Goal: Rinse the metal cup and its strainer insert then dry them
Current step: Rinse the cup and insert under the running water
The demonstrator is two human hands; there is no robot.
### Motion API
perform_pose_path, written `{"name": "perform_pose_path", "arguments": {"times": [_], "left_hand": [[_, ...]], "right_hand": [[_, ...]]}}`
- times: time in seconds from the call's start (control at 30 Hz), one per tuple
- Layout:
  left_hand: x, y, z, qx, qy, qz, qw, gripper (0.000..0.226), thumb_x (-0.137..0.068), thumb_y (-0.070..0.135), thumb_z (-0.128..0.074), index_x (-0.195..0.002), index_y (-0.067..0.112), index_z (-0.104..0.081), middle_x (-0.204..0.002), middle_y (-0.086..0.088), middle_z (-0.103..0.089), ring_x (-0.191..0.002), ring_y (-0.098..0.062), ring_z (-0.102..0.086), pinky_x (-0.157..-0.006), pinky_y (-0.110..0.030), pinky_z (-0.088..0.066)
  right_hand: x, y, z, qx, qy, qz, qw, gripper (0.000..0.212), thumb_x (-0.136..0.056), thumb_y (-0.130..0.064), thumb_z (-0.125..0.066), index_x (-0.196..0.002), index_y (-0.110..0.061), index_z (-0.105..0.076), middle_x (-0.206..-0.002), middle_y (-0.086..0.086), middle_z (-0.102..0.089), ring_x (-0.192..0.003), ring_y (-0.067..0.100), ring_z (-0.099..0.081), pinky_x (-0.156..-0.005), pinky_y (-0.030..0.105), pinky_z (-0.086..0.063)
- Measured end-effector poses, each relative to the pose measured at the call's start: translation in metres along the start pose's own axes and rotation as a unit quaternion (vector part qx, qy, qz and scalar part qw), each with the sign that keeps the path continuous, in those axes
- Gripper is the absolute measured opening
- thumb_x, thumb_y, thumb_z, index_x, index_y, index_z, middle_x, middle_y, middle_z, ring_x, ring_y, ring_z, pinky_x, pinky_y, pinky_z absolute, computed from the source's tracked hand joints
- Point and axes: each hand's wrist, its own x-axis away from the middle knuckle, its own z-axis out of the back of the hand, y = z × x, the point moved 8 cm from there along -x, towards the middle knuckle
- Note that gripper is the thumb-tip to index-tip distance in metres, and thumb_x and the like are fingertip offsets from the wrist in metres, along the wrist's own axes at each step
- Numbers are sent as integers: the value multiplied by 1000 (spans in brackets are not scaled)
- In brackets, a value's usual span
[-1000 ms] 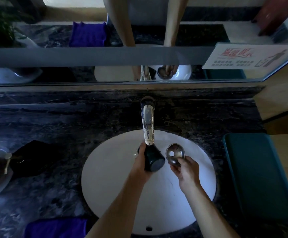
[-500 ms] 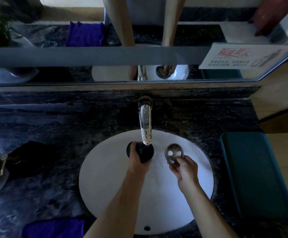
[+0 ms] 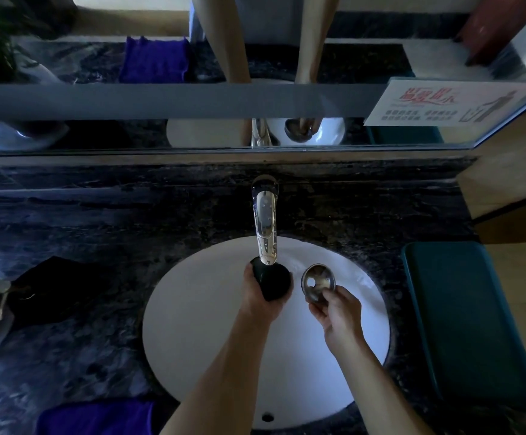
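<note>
L hand grips cup under tap; R hand pinches strainer. Best tilt cup mouth into stream, w/ strainer rinsed after.

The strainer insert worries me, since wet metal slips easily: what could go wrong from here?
1. The right hand only pinches the strainer insert by its near rim, over the sink; it could slip and drop into the basin.
2. The left hand holds the dark cup close under the faucet, so it may knock the spout.
3. The purple cloth lies at the counter's near edge, an awkward reach with both hands full.
</note>
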Motion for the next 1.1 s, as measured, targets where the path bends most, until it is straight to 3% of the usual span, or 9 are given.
{"name": "perform_pose_path", "arguments": {"times": [0.07, 0.2, 0.3, 0.43, 0.6, 0.7, 0.83, 0.9, 1.1], "left_hand": [[0, 3, 3, -42, -11, -8, 999, 41, -96, 46, -59, -118, 12, -63, -80, -13, -74, -83, -29, -69, -72, -46, -63], [3, 9, 14, -150, -22, -28, 988, 48, -96, 48, -65, -126, 10, -62, -103, -12, -69, -94, -29, -69, -82, -45, -61], [6, 15, 20, -169, -15, -34, 985, 46, -97, 47, -65, -125, 10, -62, -108, -16, -69, -96, -31, -69, -82, -46, -61], [2, 20, 23, -212, -3, -69, 975, 50, -94, 48, -68, -126, 10, -61, -115, -19, -69, -106, -35, -69, -102, -58, -54], [6, 21, 8, -235, -42, -79, 968, 43, -98, 59, -55, -107, 19, -66, -107, -16, -72, -94, -32, -71, -102, -59, -54], [10, 20, 5, -285, -53, -78, 954, 36, -101, 51, -55, -108, 17, -65, -107, -16, -71, -95, -31, -70, -101, -57, -54], [16, 23, 4, -305, -70, -86, 946, 26, -96, 33, -69, -113, 13, -66, -112, -18, -71, -100, -34, -70, -82, -46, -62], [18, 28, 5, -319, -58, -106, 940, 22, -94, 31, -73, -107, 15, -67, -108, -17, -72, -97, -32, -71, -85, -47, -61], [22, 41, 13, -294, -44, -126, 946, 52, -91, 55, -67, -115, 9, -68, -104, -23, -77, -96, -36, -74, -92, -51, -60]], "right_hand": [[1, -1, -2, 5, -4, 2, 1000, 14, -94, 6, -53, -88, 1, -64, -117, 36, -66, -112, 48, -66, -64, 32, -57], [2, -2, -5, 5, -12, 2, 1000, 16, -94, 6, -52, -83, 0, -61, -118, 38, -65, -96, 40, -67, -61, 31, -57], [1, 0, -6, 6, -10, 0, 1000, 15, -95, 6, -52, -85, 0, -62, -117, 37, -65, -106, 47, -68, -60, 30, -57], [1, 2, -7, 6, -13, 0, 1000, 14, -95, 6, -51, -93, 1, -64, -117, 36, -66, -111, 49, -66, -61, 31, -57], [1, 0, -6, 3, -18, 4, 1000, 14, -95, 6, -51, -92, 2, -64, -117, 39, -64, -96, 41, -66, -64, 34, -56], [0, 0, -4, 2, -17, 5, 1000, 15, -95, 6, -51, -89, 2, -63, -117, 39, -64, -96, 41, -67, -64, 33, -56], [-1, -1, -4, -2, -22, 3, 1000, 14, -96, 7, -51, -90, 3, -63, -114, 38, -66, -94, 41, -68, -62, 33, -56], [-2, 0, -6, -1, -30, -1, 1000, 15, -96, 7, -49, -95, 4, -64, -111, 36, -67, -88, 40, -69, -62, 33, -56], [-4, 5, -27, 9, -69, -27, 997, 19, -99, 6, -43, -99, 4, -61, -94, 25, -68, -68, 29, -68, -55, 28, -56]]}}
